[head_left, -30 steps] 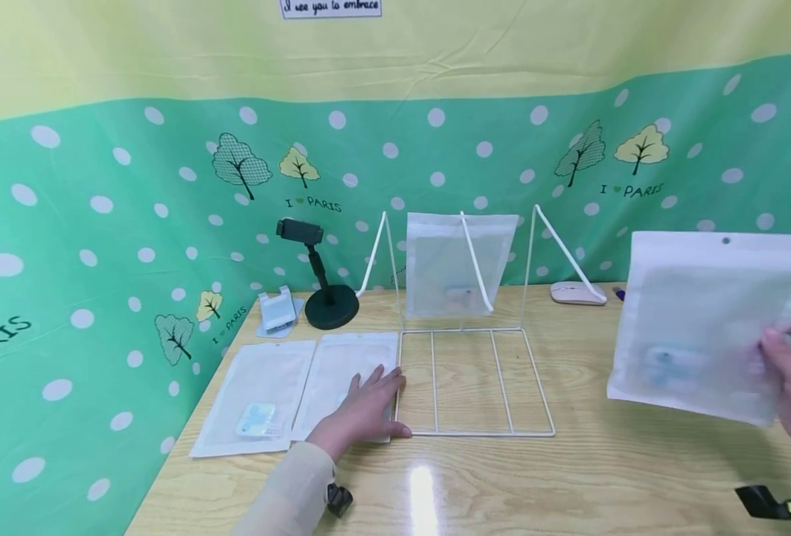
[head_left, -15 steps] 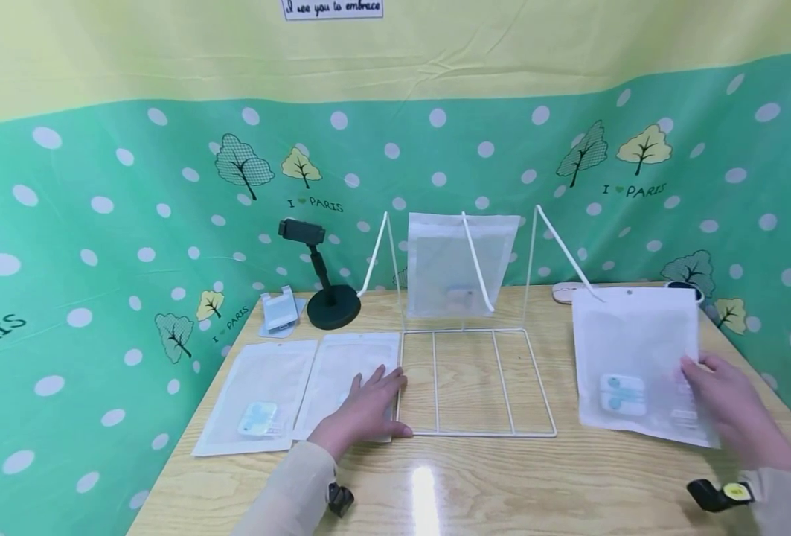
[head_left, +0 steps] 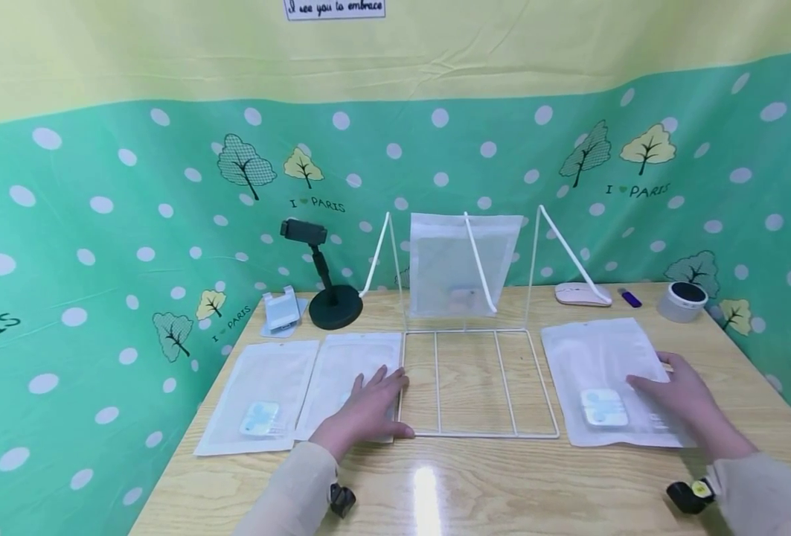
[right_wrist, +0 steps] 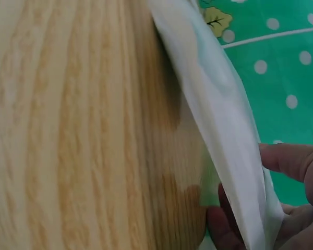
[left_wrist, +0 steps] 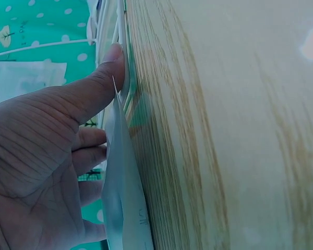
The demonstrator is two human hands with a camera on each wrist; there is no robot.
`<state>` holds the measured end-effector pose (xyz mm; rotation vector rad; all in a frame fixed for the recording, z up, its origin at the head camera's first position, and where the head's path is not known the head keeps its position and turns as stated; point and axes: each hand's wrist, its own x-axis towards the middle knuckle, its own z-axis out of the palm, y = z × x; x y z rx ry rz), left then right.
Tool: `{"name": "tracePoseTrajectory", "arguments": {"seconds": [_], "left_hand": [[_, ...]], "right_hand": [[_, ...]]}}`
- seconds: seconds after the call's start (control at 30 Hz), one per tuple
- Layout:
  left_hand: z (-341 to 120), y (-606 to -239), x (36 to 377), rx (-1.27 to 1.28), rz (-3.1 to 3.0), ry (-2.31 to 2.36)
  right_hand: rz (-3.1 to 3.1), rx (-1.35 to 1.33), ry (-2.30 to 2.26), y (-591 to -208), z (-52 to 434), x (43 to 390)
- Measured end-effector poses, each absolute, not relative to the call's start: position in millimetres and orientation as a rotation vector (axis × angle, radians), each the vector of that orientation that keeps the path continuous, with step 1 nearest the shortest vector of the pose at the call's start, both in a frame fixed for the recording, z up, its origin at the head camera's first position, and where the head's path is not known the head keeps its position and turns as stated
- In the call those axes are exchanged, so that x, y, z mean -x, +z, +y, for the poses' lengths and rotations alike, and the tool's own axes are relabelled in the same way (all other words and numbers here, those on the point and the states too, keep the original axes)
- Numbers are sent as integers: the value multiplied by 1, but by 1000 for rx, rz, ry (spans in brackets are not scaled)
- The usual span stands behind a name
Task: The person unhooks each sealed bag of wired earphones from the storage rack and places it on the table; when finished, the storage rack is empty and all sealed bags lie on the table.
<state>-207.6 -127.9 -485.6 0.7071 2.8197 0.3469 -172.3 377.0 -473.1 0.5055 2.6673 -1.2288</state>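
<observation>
Pouch (head_left: 609, 383): white, flat on the table (head_left: 475, 484), under the right hand (head_left: 679, 391); fingers lay straight on it, thumb tucked beneath its edge in the right wrist view. Second pouch (head_left: 351, 383): flat, pressed by the left hand (head_left: 368, 409), fingers spread and straight. Third pouch (head_left: 261, 394): left of the left hand, untouched. Wire rack (head_left: 478, 383): between the hands, its base touching the left thumb. Fourth pouch (head_left: 462, 264): upright in the rack, beyond the hands. Phone stand (head_left: 324, 275): far left. Mouse (head_left: 581, 294), tape roll (head_left: 681, 301): beyond the right hand.
</observation>
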Motion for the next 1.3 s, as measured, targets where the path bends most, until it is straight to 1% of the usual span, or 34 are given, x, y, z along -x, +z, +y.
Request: {"name": "tracePoseTrajectory", "arguments": {"seconds": [0.33,0.47,0.63,0.83,0.93,1.07,1.3], "left_hand": [[-127,-486,208,-688,2813,340],[-127,-484,207,-696,2811,346],[-125,-482,205,-696,2809,357],[-124,-481,206,-686,2812,359],[-125,-479,205,-689,2814,362],[-126,-479,205,-696,2813,369],[-127,-480,204,-699,2812,358]], "right_hand": [[2813,-426,-783,-461,356,176],[3021,-261,-740,-449,336,180],[3192,62,-932,-431,301,193],[3053,352,-1314,-407,258,218],[2902,362,-1466,-396,240,233],[2726,284,-1640,-387,223,252],[2519,267,-1849,-389,203,276]]}}
